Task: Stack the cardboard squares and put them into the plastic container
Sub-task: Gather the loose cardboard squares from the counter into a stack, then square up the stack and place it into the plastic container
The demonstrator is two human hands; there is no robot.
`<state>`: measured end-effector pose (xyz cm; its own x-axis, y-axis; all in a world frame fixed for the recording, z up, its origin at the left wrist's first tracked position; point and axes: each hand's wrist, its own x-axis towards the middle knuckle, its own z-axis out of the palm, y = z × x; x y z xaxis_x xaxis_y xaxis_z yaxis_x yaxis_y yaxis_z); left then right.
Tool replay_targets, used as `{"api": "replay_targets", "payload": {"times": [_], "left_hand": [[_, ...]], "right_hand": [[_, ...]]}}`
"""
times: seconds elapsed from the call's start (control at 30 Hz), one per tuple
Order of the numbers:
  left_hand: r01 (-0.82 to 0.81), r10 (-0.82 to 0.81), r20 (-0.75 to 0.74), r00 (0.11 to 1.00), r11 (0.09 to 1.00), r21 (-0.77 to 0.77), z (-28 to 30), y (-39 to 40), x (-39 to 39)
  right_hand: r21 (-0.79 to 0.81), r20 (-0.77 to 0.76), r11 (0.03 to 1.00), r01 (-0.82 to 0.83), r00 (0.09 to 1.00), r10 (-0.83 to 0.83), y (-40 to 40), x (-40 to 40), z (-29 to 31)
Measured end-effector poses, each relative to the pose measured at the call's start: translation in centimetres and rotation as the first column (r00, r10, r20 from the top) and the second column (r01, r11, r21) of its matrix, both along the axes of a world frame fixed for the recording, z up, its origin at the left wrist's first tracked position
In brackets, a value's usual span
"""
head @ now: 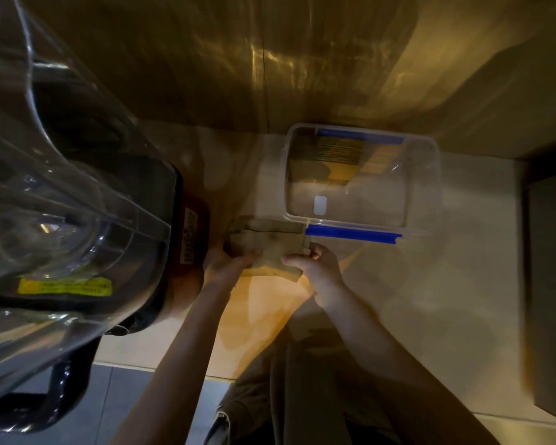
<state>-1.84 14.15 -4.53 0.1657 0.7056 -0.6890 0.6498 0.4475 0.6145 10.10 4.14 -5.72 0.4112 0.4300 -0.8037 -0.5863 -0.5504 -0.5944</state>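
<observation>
Several brown cardboard squares lie in a loose, uneven pile on the pale counter, just left of and below the clear plastic container. My left hand grips the pile's left side, thumb on top. From the right, my right hand holds the same pile, thumb on top and fingers curled at the edge. The container has blue clip strips on its near and far rims and stands open; a stack of cardboard shows at its far side, seen through the plastic.
A large blender with a clear jug and dark base stands at the left, close to my left hand. A dark box sits at the right edge. A glossy brown wall rises behind the counter.
</observation>
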Motion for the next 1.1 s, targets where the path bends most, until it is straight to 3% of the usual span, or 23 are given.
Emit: {"api": "replay_targets", "payload": {"times": [0.13, 0.27, 0.47, 0.7, 0.93, 1.1], "left_hand": [[-0.027, 0.029, 0.089, 0.996, 0.999, -0.027, 0.4, -0.9, -0.5], [0.000, 0.008, 0.190, 0.982, 0.999, -0.044, 0.4, -1.9, -1.1], [0.137, -0.153, 0.206, 0.967, 0.986, 0.091, 0.6, -4.9, -0.4], [0.298, -0.339, 0.245, 0.908, 0.935, 0.190, 1.1, -8.3, 1.2], [0.381, -0.503, 0.201, 0.841, 0.813, 0.440, 0.1, -11.4, 2.1], [0.391, -0.529, 0.226, 0.818, 0.799, 0.457, -1.4, -12.6, 2.2]], "right_hand": [[-0.004, -0.089, 0.998, -0.055, 0.994, 0.055, -0.8, 0.2, 0.3], [0.031, -0.083, 0.997, -0.075, 0.994, 0.077, -2.4, 0.0, 1.0], [0.111, 0.090, 0.981, -0.156, 0.985, 0.147, -6.1, 0.5, 2.2], [0.120, 0.362, 0.982, -0.149, 0.927, 0.097, -10.7, 1.9, 2.4], [0.088, 0.620, 0.972, -0.217, 0.775, 0.117, -14.8, 2.5, 2.2], [0.063, 0.644, 0.976, -0.210, 0.755, 0.121, -16.0, 2.3, 0.4]]}}
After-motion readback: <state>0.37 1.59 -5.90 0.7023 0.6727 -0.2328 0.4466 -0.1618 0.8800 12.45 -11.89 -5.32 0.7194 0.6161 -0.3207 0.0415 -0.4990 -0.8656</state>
